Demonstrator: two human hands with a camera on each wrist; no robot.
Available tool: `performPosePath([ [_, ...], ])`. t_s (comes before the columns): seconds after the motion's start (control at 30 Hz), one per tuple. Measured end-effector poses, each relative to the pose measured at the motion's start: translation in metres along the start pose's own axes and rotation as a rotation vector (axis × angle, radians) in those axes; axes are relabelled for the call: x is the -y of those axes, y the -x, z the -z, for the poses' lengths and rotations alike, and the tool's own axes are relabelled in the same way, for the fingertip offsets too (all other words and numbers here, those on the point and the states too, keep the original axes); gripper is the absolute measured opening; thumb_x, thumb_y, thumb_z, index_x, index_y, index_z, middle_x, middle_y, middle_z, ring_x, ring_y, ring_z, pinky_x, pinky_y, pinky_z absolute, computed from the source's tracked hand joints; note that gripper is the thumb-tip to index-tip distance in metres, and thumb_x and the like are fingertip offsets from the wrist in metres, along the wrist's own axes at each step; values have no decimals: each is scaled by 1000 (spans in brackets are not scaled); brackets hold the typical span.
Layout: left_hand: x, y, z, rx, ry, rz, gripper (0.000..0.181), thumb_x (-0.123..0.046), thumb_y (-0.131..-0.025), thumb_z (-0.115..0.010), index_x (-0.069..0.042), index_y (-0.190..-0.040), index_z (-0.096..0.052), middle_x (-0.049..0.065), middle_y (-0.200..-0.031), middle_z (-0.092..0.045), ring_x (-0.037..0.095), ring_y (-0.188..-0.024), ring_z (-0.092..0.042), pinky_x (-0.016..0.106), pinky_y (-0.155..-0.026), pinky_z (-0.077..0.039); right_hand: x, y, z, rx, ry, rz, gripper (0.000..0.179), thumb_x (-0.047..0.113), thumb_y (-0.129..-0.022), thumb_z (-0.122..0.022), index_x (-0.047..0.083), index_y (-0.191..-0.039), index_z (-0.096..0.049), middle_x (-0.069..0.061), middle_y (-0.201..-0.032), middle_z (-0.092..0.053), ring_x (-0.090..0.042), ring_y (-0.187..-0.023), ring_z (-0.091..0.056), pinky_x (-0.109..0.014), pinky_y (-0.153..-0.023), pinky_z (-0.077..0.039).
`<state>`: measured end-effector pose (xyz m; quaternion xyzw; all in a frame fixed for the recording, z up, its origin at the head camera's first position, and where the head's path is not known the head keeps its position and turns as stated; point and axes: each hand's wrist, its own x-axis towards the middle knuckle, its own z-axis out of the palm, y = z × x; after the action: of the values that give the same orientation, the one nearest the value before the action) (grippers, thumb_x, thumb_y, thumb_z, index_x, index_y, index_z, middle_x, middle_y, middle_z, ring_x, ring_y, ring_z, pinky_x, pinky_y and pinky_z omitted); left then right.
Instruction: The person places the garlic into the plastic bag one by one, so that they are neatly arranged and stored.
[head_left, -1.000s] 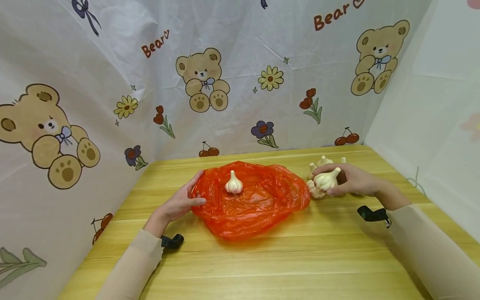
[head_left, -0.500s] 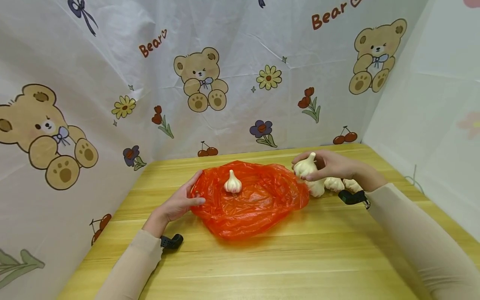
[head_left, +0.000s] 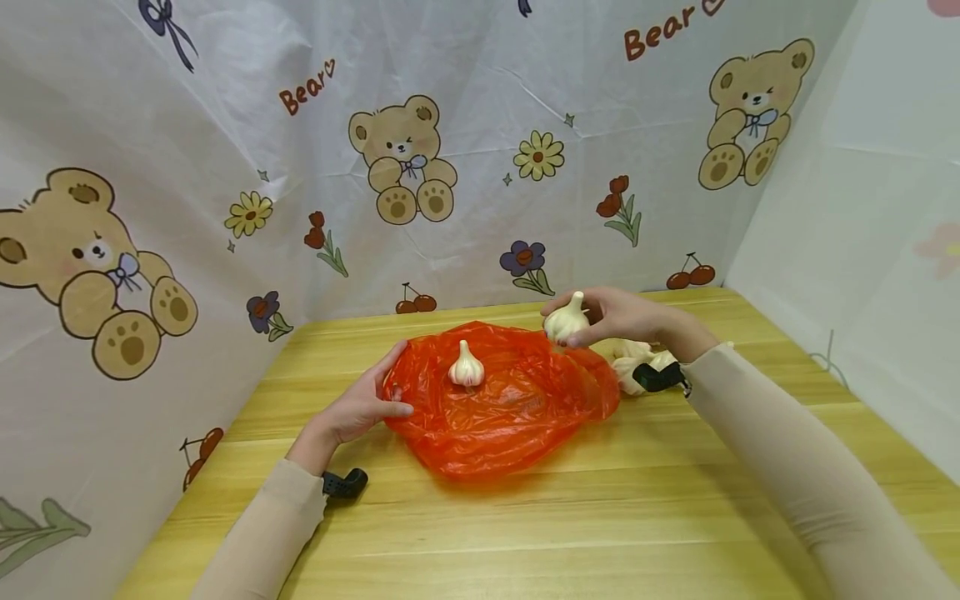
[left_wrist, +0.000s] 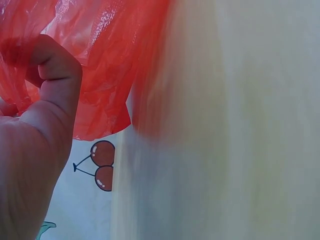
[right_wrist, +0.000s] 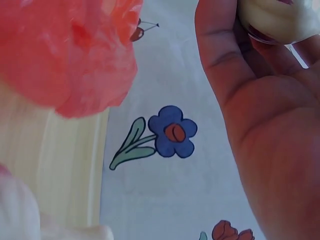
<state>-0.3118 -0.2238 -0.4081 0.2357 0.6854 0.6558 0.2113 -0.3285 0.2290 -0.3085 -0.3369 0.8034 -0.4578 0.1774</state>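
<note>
A crumpled red plastic bag [head_left: 487, 442] lies spread with its mouth up on the table, and one garlic bulb [head_left: 466, 367] stands in its left part. My left hand [head_left: 360, 406] holds the bag's left rim, the thumb inside and the other fingers partly hidden by the film. Above the bag's back right edge, my right hand [head_left: 618, 317] grips a second garlic bulb [head_left: 566, 320], its stem pointing up. In the right wrist view that held bulb [right_wrist: 280, 20] shows at the top, against the fingers.
Several more garlic bulbs [head_left: 628, 371] lie on the table right of the bag, partly hidden behind my right wrist. The wooden table [head_left: 480, 542] meets a patterned white sheet [head_left: 465, 258] at the back and sides.
My right hand has carried its garlic bulb left from the pile to above the bag's right side. The left hand and the bag stay nearly still.
</note>
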Motion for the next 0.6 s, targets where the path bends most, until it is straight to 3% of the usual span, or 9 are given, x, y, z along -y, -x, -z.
performPosePath([
  [0.3, -1, -1, -2, 10, 21, 12, 120, 6, -83, -80, -32, -167, -3, 2, -175, -3, 36, -157, -17, 29, -104, -53, 6, -33, -10, 5, -21, 14, 56, 18, -92, -78, 9, -143, -55, -15, -120, -69, -30, -101, -68, -36, -87, -61],
  [0.43, -1, -1, -3, 6, 30, 27, 121, 6, -82, -80, -33, -167, -4, 2, -175, -2, 38, -158, -15, 31, -105, -53, 9, -46, -17, -40, -3, 8, 54, 21, -92, -79, 13, -141, -58, -13, -119, -67, -29, -101, -65, -33, -87, -61],
  [0.6, 0, -2, -3, -2, 32, 33, 121, 7, -81, -81, -34, -167, -6, 2, -175, -2, 39, -158, -16, 32, -104, -54, 11, -64, -25, -58, -4, 12, 54, 25, -92, -80, 14, -140, -59, -13, -118, -67, -30, -101, -66, -40, -89, -61],
])
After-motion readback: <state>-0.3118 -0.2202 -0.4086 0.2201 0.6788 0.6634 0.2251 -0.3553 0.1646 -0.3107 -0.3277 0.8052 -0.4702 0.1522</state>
